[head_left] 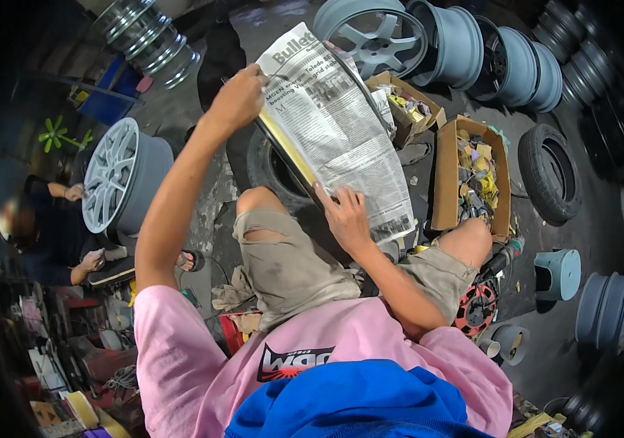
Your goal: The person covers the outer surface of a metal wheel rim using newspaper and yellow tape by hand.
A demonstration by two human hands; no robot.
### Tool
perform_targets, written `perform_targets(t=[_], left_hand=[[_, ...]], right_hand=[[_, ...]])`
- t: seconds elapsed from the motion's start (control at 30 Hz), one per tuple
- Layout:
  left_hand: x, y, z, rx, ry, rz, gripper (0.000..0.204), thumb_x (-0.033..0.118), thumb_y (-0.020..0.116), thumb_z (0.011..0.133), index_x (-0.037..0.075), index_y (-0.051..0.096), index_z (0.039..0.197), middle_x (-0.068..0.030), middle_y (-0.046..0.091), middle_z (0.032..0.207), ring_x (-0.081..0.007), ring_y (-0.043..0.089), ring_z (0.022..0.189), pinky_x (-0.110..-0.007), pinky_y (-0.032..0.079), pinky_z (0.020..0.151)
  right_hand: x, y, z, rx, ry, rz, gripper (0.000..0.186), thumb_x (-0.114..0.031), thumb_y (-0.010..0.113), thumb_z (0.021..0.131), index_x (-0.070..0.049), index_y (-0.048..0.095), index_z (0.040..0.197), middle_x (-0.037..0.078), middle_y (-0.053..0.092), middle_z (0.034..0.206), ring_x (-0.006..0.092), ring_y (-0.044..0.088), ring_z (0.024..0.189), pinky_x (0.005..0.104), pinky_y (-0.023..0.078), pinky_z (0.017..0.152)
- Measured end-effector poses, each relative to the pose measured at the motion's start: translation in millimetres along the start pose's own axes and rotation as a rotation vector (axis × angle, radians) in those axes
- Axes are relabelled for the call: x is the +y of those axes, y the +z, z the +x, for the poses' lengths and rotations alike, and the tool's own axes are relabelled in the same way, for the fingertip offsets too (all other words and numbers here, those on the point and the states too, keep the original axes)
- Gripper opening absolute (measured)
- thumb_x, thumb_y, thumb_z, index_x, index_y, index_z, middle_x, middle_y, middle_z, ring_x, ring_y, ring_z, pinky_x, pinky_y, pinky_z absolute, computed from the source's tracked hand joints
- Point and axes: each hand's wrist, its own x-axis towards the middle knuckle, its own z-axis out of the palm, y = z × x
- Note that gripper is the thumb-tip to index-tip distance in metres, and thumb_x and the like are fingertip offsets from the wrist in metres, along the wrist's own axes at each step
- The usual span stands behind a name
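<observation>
My left hand (246,95) is closed on the upper left edge of a printed newspaper sheet (334,117), with a pale yellow strip (281,144) and a dark band running along that side. My right hand (345,212) grips the same edge lower down, fingers bent against the paper. Another dark curved band (364,91) lies along the upper right of the sheet. The paper is held raised over my bare knees. A black tyre (262,168) lies beneath it, largely hidden.
At left a co-worker in dark clothing (49,233) handles a grey wheel (115,171). At right stand cardboard boxes of scraps (447,182), a tyre (538,171), a pale blue stool (556,274) and stacked wheels (604,310). Several more rims (443,47) line the back.
</observation>
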Motion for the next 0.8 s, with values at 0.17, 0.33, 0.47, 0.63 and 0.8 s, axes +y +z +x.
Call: perform_targets(t=[0.17, 0.33, 0.47, 0.63, 0.8], left_hand=[[10.9, 41.9, 0.0, 0.130, 0.040, 0.039, 0.064, 0.048, 0.052, 0.105, 0.013, 0.041, 0.157, -0.0265, 0.041, 0.157, -0.0483, 0.044, 0.139, -0.056, 0.044, 0.109], [8.3, 66.1, 41.2, 0.120, -0.003, 0.184, 0.070, 0.063, 0.046, 0.102, 0.031, 0.030, 0.162, -0.0265, 0.023, 0.166, -0.0495, 0.037, 0.145, -0.069, 0.034, 0.112], [3.9, 75.5, 52.7, 0.111, -0.006, 0.173, 0.079, 0.075, 0.037, 0.098, 0.032, 0.027, 0.164, -0.0223, 0.020, 0.169, -0.0460, 0.023, 0.153, -0.069, 0.026, 0.117], [16.3, 60.0, 61.1, -0.066, -0.092, 0.032, 0.079, 0.056, 0.046, 0.103, 0.011, 0.024, 0.163, -0.0260, 0.016, 0.168, -0.0485, 0.015, 0.154, -0.060, 0.019, 0.123], [8.4, 70.3, 65.7, -0.051, -0.030, -0.020, 0.080, 0.054, 0.047, 0.103, 0.006, 0.023, 0.163, -0.0261, 0.012, 0.169, -0.0433, 0.009, 0.157, -0.054, 0.016, 0.126]], right_hand=[[10.8, -15.4, -44.4, -0.165, 0.239, 0.107, 0.051, -0.027, 0.077, 0.087, -0.012, 0.065, 0.134, 0.010, 0.055, 0.102, 0.0278, 0.055, 0.100, 0.0430, 0.041, 0.085], [84.6, 28.1, -111.8, 0.095, 0.850, 0.373, 0.044, -0.038, 0.077, 0.091, 0.000, 0.066, 0.110, 0.015, 0.059, 0.094, 0.0300, 0.059, 0.085, 0.0413, 0.049, 0.077], [99.6, 18.1, -125.2, -0.227, 1.677, 0.674, 0.074, -0.051, 0.086, 0.079, 0.002, 0.058, 0.123, 0.019, 0.063, 0.120, 0.0285, 0.061, 0.116, 0.0439, 0.050, 0.098], [92.3, 26.0, -145.4, -0.326, 1.615, 1.423, 0.063, -0.038, 0.087, 0.082, -0.004, 0.056, 0.124, 0.014, 0.059, 0.129, 0.0272, 0.050, 0.133, 0.0510, 0.039, 0.111], [99.7, 45.7, -159.7, -0.457, 1.510, 1.555, 0.034, -0.028, 0.081, 0.090, -0.009, 0.062, 0.111, 0.006, 0.066, 0.120, 0.0218, 0.060, 0.120, 0.0470, 0.038, 0.107]])
